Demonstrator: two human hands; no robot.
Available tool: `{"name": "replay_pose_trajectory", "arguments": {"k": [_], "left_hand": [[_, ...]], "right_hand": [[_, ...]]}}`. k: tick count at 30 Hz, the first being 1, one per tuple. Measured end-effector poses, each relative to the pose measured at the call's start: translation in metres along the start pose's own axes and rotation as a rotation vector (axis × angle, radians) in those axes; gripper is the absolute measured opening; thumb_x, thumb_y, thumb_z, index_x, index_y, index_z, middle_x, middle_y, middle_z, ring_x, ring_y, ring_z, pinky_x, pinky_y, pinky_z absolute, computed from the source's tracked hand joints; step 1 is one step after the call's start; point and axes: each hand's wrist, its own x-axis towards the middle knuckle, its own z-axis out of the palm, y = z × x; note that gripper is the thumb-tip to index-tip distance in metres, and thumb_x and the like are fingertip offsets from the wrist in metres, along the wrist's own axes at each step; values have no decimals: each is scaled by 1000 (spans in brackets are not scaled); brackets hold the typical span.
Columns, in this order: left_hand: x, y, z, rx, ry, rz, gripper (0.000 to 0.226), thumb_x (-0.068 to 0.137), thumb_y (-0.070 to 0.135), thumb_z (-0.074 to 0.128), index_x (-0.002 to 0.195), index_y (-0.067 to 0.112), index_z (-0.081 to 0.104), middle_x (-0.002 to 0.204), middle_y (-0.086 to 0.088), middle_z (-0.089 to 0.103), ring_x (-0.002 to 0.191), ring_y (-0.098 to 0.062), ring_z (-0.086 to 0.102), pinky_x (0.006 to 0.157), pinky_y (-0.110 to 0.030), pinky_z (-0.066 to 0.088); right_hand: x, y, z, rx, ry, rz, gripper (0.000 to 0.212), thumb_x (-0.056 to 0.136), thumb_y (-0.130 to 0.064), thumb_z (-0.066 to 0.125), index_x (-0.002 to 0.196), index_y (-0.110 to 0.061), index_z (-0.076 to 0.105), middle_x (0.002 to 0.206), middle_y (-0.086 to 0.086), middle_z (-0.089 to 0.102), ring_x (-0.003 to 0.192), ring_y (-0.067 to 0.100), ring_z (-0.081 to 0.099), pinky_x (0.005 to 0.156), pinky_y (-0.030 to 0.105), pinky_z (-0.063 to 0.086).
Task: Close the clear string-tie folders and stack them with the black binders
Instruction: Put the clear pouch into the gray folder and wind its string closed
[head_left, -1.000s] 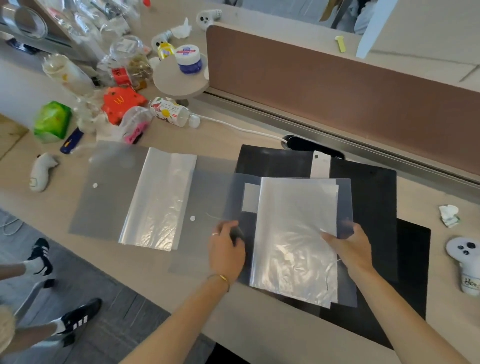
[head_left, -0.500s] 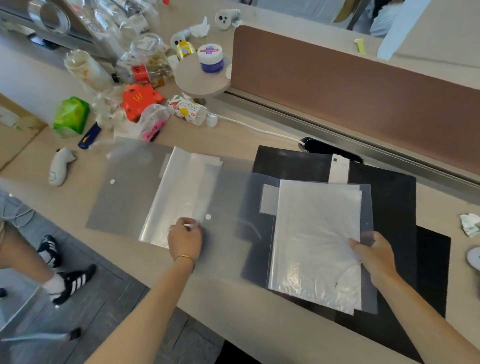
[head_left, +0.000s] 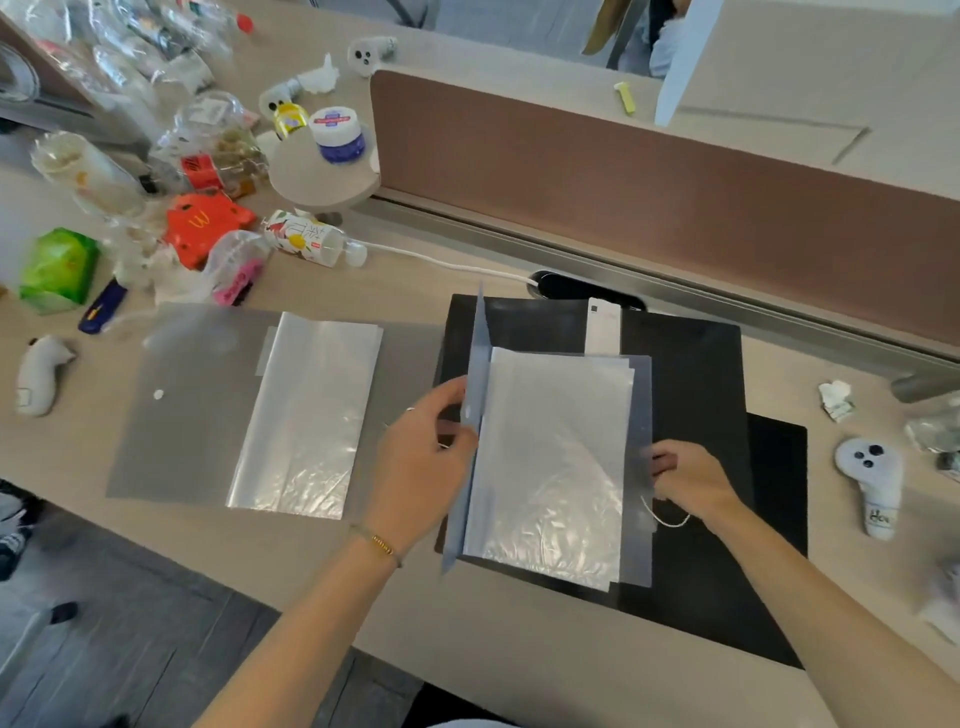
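Note:
A clear string-tie folder (head_left: 556, 467) with plastic sheets inside lies on the black binders (head_left: 691, 384) at the desk's middle right. Its left flap (head_left: 475, 405) stands almost upright, pinched in my left hand (head_left: 426, 457). My right hand (head_left: 685, 480) rests at the folder's right edge, fingers on the white string (head_left: 667, 517). A second clear folder (head_left: 208, 400) lies open and flat to the left, a plastic sheet (head_left: 306, 415) on its right half.
Clutter fills the far left: a green packet (head_left: 57, 270), a red box (head_left: 205, 223), a bottle (head_left: 311, 241), bags. White controllers lie at the left (head_left: 39, 374) and right (head_left: 867, 478). A brown divider (head_left: 649, 187) runs behind the binders.
My left hand lifted the right folder's flap from flat on the desk to nearly upright, swinging it rightward. My right hand shifted to the string at the right edge.

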Motion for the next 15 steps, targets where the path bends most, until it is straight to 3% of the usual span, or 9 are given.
{"name": "replay_pose_trajectory", "arguments": {"k": [1, 3, 6, 8, 12, 15], "left_hand": [[-3, 7, 13, -1, -39, 6, 42, 100, 20, 63, 138, 37, 56, 117, 29, 64, 102, 0, 65, 84, -10, 54], [-7, 16, 41, 25, -81, 0, 47, 100, 29, 64, 144, 36, 51, 129, 17, 65, 110, -6, 65, 98, -24, 56], [-11, 21, 87, 85, -118, -37, 52, 97, 47, 63, 146, 39, 48, 142, 13, 59, 125, -12, 60, 105, -31, 49], [-13, 23, 119, 139, -145, -61, 57, 95, 55, 61, 147, 39, 44, 149, 12, 54, 133, -16, 56, 109, -33, 46], [-13, 15, 171, 294, -153, -102, 66, 91, 58, 64, 148, 37, 40, 154, 8, 48, 133, -22, 56, 107, -35, 49], [-10, 4, 190, 294, -146, -170, 67, 90, 51, 68, 149, 34, 42, 155, 4, 47, 129, -25, 60, 105, -36, 52]], "right_hand": [[0, 2, -2, 8, -20, -6, 45, 81, 10, 67, 115, -20, 68, 108, 1, 70, 101, 19, 67, 81, 29, 58], [0, 6, -6, 25, -53, -23, 39, 85, 8, 64, 111, -20, 70, 107, 1, 71, 100, 17, 67, 81, 27, 57], [0, 16, -12, 75, -20, 7, 28, 91, -1, 62, 109, -18, 74, 104, 0, 72, 97, 17, 68, 91, 36, 57], [-1, 25, -14, 143, 1, 61, 22, 94, -7, 59, 108, -16, 75, 97, 3, 75, 90, 19, 71, 89, 39, 59], [-13, 30, -16, 311, -121, 188, 19, 101, -15, 55, 106, -10, 73, 90, 8, 79, 87, 22, 76, 84, 35, 61], [-23, 32, -13, 312, -271, 152, 17, 101, -16, 57, 114, -15, 67, 96, 6, 79, 89, 18, 76, 81, 29, 59]]}}
